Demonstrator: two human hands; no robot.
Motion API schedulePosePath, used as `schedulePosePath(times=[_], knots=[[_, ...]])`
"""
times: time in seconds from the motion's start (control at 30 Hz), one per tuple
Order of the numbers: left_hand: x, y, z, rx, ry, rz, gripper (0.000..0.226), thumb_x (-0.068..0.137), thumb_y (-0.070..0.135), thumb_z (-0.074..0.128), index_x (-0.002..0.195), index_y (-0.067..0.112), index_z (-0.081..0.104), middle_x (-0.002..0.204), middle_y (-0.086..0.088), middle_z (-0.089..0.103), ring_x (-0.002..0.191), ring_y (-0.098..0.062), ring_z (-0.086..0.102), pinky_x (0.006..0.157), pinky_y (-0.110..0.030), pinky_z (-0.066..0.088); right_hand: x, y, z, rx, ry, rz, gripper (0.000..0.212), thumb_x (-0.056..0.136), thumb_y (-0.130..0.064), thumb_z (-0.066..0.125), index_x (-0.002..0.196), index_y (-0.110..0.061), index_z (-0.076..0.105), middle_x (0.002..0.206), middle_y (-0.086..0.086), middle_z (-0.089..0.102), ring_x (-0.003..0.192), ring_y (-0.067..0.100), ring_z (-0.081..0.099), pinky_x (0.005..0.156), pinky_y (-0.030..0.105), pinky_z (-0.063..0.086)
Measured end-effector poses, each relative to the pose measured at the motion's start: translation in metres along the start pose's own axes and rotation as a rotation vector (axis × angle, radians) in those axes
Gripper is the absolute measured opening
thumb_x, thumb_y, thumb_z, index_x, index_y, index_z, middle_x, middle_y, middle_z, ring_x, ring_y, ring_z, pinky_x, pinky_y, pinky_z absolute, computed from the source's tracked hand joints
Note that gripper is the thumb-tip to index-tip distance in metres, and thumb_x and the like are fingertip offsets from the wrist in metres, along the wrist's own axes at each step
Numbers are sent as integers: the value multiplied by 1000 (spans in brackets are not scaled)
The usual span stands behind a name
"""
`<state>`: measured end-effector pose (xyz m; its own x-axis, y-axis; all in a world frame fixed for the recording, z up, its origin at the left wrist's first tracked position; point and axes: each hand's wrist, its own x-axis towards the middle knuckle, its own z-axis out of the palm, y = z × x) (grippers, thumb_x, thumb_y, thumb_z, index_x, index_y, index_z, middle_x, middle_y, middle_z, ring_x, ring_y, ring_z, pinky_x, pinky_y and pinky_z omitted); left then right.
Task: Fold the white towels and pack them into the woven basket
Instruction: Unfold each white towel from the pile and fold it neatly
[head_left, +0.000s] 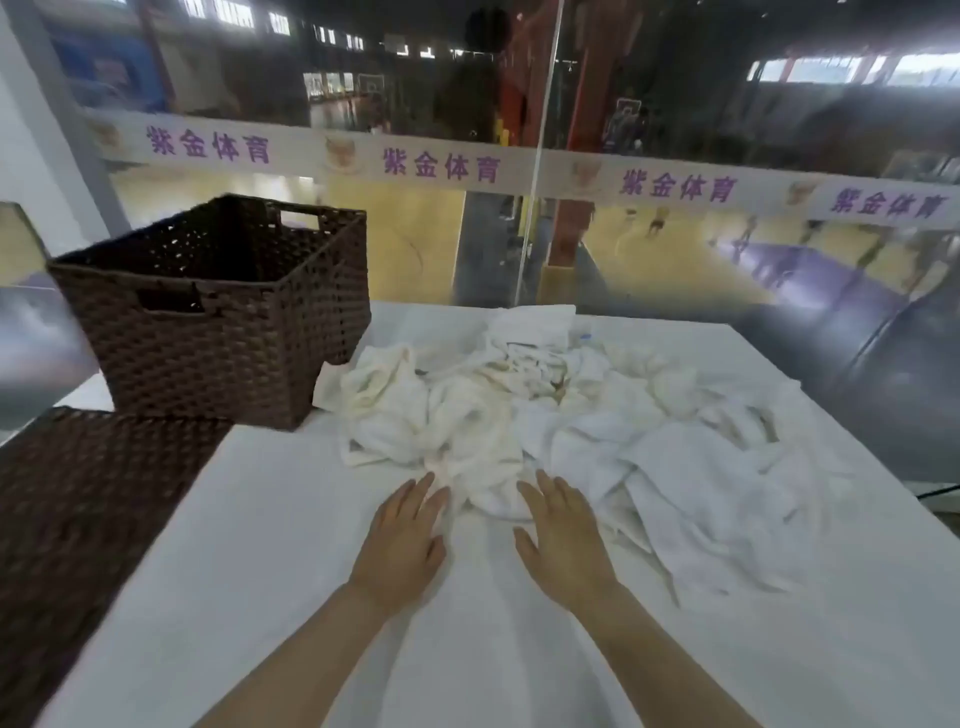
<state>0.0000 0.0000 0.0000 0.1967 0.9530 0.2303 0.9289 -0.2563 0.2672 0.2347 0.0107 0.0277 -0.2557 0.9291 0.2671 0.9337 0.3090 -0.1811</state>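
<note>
A heap of crumpled white towels (561, 421) covers the middle and right of the white table (270, 545). The dark brown woven basket (218, 332) stands at the table's back left, open at the top, and I cannot see into it. My left hand (402, 535) lies flat with straight fingers, its fingertips touching the near edge of the heap. My right hand (563, 535) is flat beside it, fingers straight, fingertips at the heap's near edge. Neither hand grips any towel.
A flat brown woven panel (78, 509), perhaps a lid, lies at the table's left edge. A glass wall (540, 156) with a printed band stands right behind the table, overlooking a sports hall. The table's right edge drops off near the towels.
</note>
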Motion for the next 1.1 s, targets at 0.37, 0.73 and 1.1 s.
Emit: schedulePosePath(times=[0.37,0.73,1.1], knots=[[-26,7,12,-27,-1,-13,77,82,47,12,142,14,46,150,-5,43,140,-24,36,117,-35,22,4,-36,25,-44,68,58,58,97,-32,46,152,-20,32,103,3,69,129,36,45,114,53,25],[-33,3,10,-180,54,-12,62,89,40,32,143,12,41,139,0,52,129,-18,47,109,-29,33,28,-53,47,-101,160,145,20,65,-28,79,81,-24,68,89,2,61,87,30,56,85,45,46],[-29,-2,19,-137,122,29,61,85,53,39,138,24,49,146,-1,44,125,-20,47,100,-36,45,5,-54,56,183,273,-126,11,70,-20,59,81,-19,56,101,-7,59,95,19,47,82,35,43]])
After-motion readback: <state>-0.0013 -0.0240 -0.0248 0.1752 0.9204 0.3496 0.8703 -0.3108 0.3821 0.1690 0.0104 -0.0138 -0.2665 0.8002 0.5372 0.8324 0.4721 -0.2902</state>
